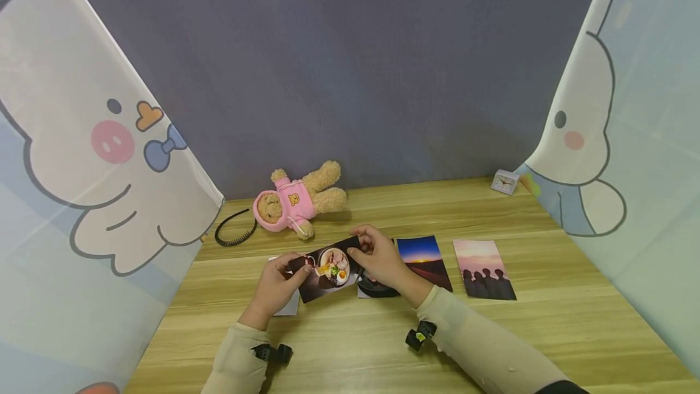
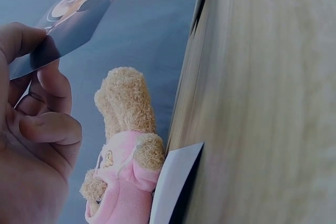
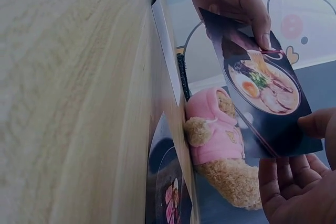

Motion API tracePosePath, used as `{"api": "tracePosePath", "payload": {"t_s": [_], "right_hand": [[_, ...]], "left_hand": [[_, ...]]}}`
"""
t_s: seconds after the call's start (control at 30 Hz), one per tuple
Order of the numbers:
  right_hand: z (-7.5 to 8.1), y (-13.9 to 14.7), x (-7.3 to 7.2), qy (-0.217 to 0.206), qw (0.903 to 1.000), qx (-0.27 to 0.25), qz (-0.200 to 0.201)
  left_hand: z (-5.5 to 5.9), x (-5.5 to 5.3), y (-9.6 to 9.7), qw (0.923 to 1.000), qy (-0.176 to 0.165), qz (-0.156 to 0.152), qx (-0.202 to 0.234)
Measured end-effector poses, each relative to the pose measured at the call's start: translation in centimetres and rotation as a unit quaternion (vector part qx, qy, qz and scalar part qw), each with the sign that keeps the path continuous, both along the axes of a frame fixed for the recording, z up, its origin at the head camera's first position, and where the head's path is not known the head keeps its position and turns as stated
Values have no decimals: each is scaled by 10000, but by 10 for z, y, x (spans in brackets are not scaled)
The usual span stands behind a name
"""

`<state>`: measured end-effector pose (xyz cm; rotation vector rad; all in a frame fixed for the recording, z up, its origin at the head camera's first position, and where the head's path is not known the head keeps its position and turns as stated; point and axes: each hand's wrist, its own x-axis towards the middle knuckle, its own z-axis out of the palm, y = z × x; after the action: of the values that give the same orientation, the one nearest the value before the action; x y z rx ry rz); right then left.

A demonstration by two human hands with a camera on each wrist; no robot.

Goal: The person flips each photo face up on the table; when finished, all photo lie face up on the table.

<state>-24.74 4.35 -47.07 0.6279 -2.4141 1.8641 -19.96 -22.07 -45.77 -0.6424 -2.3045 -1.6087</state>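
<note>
A photo print of a ramen bowl point(image 1: 331, 267) is held up over the table, tilted, by both hands. My left hand point(image 1: 277, 281) pinches its left end between thumb and fingers. At the opposite end, the right hand point(image 1: 378, 258) grips the upper corner, thumb on the picture side. Below the left hand lies a pale card point(image 1: 290, 307), partly covered. Under the right hand is a dark photo of a food dish point(image 3: 170, 182), half hidden in the head view. A sunset photo point(image 1: 423, 257) lies just right of that hand, and a pink-sky photo with silhouettes point(image 1: 483, 269) farther right.
Behind the hands a teddy bear in a pink hoodie point(image 1: 295, 199) lies on its back. A black toothed headband point(image 1: 235, 239) is left of it. A small white clock point(image 1: 505, 182) stands at the back right. Cartoon-printed curtains and a grey cloth point(image 1: 328, 78) enclose the table.
</note>
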Motion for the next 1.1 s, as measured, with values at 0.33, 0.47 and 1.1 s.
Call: {"api": "tracePosePath", "payload": {"t_s": [0.33,0.47,1.1], "right_hand": [[1,0,1,47,9997,234,-24],[2,1,2,-40,9998,173,-2],[0,1,-1,-20,9992,-340,-229]], "left_hand": [[-11,-7,-2,9994,-320,109,17],[-27,-16,-8,9989,-394,214,103],[-37,-24,-15,9969,-277,-137,720]]}}
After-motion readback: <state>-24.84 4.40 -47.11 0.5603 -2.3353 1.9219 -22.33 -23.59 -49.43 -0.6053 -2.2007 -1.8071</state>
